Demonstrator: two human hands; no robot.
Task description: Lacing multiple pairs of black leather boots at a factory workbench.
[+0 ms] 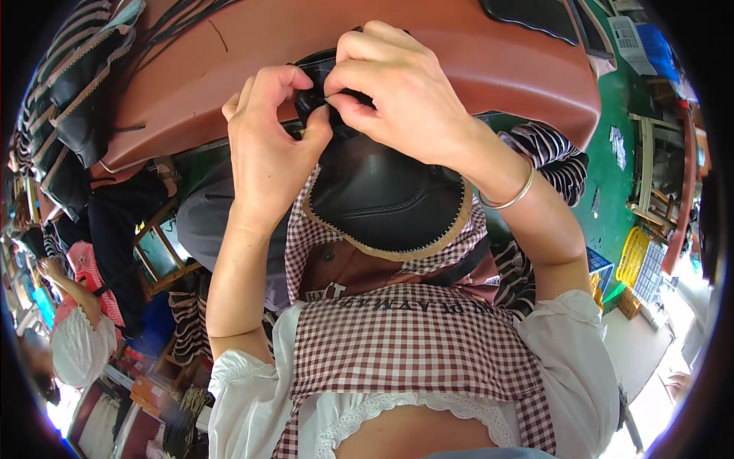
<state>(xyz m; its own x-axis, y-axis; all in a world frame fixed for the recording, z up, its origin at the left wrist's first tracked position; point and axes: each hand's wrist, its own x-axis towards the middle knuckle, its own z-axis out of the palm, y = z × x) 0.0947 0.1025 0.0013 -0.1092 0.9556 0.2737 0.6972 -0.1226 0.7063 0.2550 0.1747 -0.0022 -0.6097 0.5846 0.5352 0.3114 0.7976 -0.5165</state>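
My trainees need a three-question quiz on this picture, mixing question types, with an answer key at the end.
1. True or false: the left hand and the right hand are both at the black leather piece.
2. On which side, the person's left or right, is the bracelet worn?
3. The apron is: A) dotted; B) checked; C) plain.

Key: 1. True. 2. Right. 3. B.

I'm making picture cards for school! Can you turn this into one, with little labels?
Thing held: black leather shoe upper, zigzag stitching along its near edge
Left grip: holding its far end
Right grip: pinching there too, beside the left
Worn: checked apron; bangle on right wrist
Ahead: reddish-brown tabletop
Far left: more black uppers
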